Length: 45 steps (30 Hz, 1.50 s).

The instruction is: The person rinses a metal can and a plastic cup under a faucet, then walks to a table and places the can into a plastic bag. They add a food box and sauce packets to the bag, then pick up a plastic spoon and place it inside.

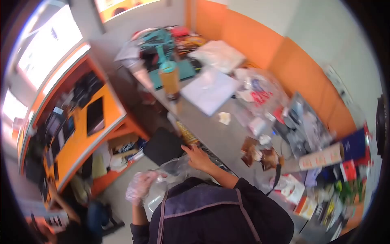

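My left hand wears a thin clear plastic glove, and its curled fingers pinch the edge of a clear plastic film. This film, possibly a second glove, spans the gap between my hands. My right hand is bare, with its index finger stretched out beside the film. Whether its other fingers touch the film is hard to see. Just beyond my hands is a black chair seat. A dark apron covers my front.
A long grey table runs along my right, bearing papers, an orange-brown tumbler, plastic bags and brown wrappers. An orange desk stands left. Another person is at lower left.
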Each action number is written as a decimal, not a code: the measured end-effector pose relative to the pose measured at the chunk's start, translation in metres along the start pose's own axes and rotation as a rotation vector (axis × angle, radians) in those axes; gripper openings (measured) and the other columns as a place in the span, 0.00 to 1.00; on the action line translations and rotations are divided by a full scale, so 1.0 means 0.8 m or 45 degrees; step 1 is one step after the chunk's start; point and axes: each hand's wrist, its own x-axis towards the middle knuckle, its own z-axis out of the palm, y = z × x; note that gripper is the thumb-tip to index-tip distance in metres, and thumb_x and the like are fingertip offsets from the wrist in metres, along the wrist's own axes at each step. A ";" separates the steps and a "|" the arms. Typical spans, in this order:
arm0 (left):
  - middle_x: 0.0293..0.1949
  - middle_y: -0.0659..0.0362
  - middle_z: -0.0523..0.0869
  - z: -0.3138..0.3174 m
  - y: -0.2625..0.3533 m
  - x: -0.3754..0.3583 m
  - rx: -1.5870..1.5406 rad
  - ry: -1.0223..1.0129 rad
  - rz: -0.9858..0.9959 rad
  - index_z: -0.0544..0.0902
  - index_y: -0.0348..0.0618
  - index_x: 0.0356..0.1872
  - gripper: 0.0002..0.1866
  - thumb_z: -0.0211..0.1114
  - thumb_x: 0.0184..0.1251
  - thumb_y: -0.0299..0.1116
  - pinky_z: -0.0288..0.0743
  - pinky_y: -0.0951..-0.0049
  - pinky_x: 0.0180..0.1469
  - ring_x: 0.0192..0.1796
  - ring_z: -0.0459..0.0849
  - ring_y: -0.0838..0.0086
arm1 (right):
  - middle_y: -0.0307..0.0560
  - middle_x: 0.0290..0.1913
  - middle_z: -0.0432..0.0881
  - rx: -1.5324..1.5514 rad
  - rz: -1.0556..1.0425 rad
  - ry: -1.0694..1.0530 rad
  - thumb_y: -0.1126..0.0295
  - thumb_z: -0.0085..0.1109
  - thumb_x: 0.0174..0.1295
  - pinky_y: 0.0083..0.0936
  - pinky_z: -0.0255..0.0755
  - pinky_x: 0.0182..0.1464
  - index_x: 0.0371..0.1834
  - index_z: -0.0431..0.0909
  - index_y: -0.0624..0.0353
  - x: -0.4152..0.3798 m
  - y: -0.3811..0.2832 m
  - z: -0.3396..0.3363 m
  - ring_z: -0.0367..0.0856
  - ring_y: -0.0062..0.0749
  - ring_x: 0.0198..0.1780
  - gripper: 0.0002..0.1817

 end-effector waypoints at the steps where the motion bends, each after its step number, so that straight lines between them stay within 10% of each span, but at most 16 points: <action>1: 0.29 0.53 0.85 -0.002 0.019 0.011 -0.195 0.076 -0.006 0.83 0.39 0.35 0.17 0.52 0.64 0.42 0.71 0.71 0.41 0.32 0.80 0.67 | 0.58 0.50 0.63 0.032 0.050 0.207 0.76 0.59 0.46 0.36 0.68 0.48 0.65 0.60 0.49 -0.002 0.003 -0.027 0.70 0.50 0.46 0.37; 3: 0.27 0.47 0.84 0.002 0.031 0.025 -0.837 0.199 -0.118 0.79 0.36 0.36 0.15 0.51 0.66 0.38 0.70 0.76 0.23 0.19 0.78 0.70 | 0.61 0.48 0.64 0.039 0.148 0.554 0.73 0.57 0.49 0.43 0.68 0.45 0.64 0.59 0.51 -0.020 0.014 -0.075 0.70 0.52 0.41 0.35; 7: 0.28 0.49 0.84 0.024 0.166 0.055 -0.039 -0.589 -0.042 0.70 0.37 0.54 0.20 0.49 0.69 0.42 0.71 0.77 0.19 0.19 0.80 0.72 | 0.56 0.50 0.64 0.427 0.036 0.604 0.71 0.64 0.49 0.32 0.67 0.50 0.66 0.57 0.53 -0.106 0.059 -0.148 0.69 0.44 0.50 0.38; 11: 0.48 0.47 0.78 0.043 0.205 0.072 -0.582 -0.333 0.065 0.63 0.34 0.61 0.25 0.52 0.68 0.38 0.78 0.75 0.21 0.28 0.84 0.67 | 0.48 0.55 0.70 0.619 -0.176 0.573 0.63 0.66 0.52 0.28 0.66 0.53 0.60 0.64 0.60 -0.264 0.117 -0.251 0.69 0.34 0.55 0.33; 13: 0.48 0.45 0.76 0.043 0.251 0.072 -0.500 -0.376 0.193 0.61 0.30 0.62 0.30 0.56 0.64 0.40 0.78 0.75 0.19 0.33 0.84 0.64 | 0.47 0.54 0.73 0.757 0.246 0.840 0.75 0.56 0.56 0.27 0.68 0.51 0.54 0.69 0.61 -0.352 0.155 -0.272 0.74 0.34 0.51 0.21; 15: 0.39 0.44 0.81 0.046 0.274 0.079 -0.435 -0.334 0.315 0.60 0.30 0.63 0.35 0.59 0.59 0.43 0.75 0.79 0.15 0.27 0.84 0.66 | 0.46 0.52 0.74 0.003 0.753 0.879 0.81 0.52 0.50 0.36 0.68 0.54 0.53 0.70 0.60 -0.440 0.205 -0.265 0.75 0.41 0.53 0.23; 17: 0.29 0.47 0.83 0.059 0.317 0.079 -0.340 -0.369 0.288 0.59 0.29 0.63 0.35 0.57 0.60 0.44 0.72 0.81 0.15 0.18 0.81 0.70 | 0.49 0.61 0.67 -0.305 1.682 0.192 0.81 0.61 0.43 0.50 0.63 0.58 0.64 0.58 0.53 -0.486 0.227 -0.254 0.66 0.47 0.62 0.40; 23: 0.27 0.53 0.84 0.101 0.343 0.094 -0.221 -0.360 0.484 0.66 0.31 0.60 0.36 0.56 0.59 0.52 0.70 0.84 0.17 0.19 0.77 0.81 | 0.34 0.73 0.41 -0.492 1.181 -0.027 0.64 0.80 0.18 0.65 0.48 0.63 0.71 0.32 0.42 -0.519 0.310 -0.171 0.39 0.44 0.73 0.74; 30: 0.23 0.50 0.82 0.128 0.358 0.108 -0.403 -0.383 0.459 0.64 0.28 0.60 0.31 0.56 0.58 0.39 0.74 0.82 0.24 0.21 0.80 0.75 | 0.47 0.67 0.52 -0.042 1.155 0.074 0.67 0.76 0.22 0.68 0.48 0.61 0.68 0.45 0.47 -0.519 0.362 -0.174 0.50 0.50 0.68 0.63; 34: 0.22 0.50 0.82 0.139 0.366 0.123 -0.536 -0.454 0.410 0.64 0.27 0.59 0.31 0.55 0.54 0.34 0.75 0.81 0.26 0.20 0.80 0.73 | 0.60 0.63 0.55 0.018 0.981 0.264 0.68 0.74 0.22 0.45 0.53 0.65 0.66 0.45 0.60 -0.524 0.364 -0.253 0.53 0.55 0.66 0.61; 45: 0.23 0.47 0.82 0.173 0.409 0.143 -0.823 -0.768 0.404 0.61 0.24 0.60 0.30 0.54 0.55 0.28 0.77 0.75 0.33 0.25 0.82 0.69 | 0.51 0.60 0.64 0.021 0.076 0.227 0.65 0.71 0.24 0.31 0.61 0.58 0.67 0.48 0.59 -0.377 0.163 -0.506 0.64 0.38 0.62 0.59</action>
